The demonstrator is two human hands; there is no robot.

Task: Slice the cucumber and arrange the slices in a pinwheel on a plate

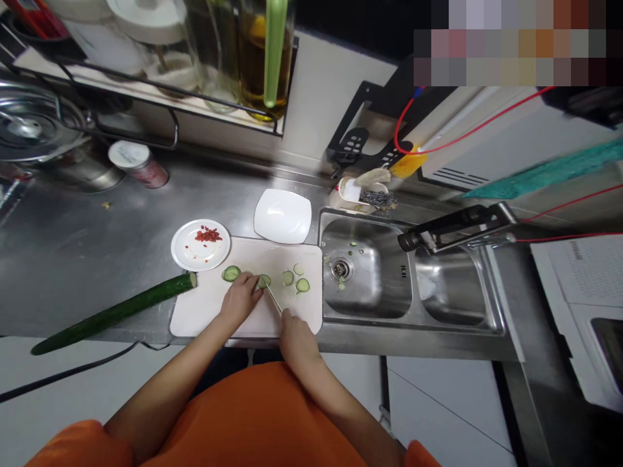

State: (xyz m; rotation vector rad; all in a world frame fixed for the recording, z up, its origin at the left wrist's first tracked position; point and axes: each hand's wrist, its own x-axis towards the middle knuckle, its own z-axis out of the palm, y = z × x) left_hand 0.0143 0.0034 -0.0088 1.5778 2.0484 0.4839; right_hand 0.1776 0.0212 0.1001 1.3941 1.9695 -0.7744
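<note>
At the far left, a raised rack holds lidded jars and an oil bottle. Below it stand a lidded steel pot and a pink tin with a white lid. To the right, a black tap reaches over a double steel sink; a caddy with a wire scrubber sits behind. Far right, a white appliance.

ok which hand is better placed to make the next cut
Probably the right hand: it holds the knife, whose blade reaches the cucumber piece. The left hand has its fingertips by that piece.
</note>
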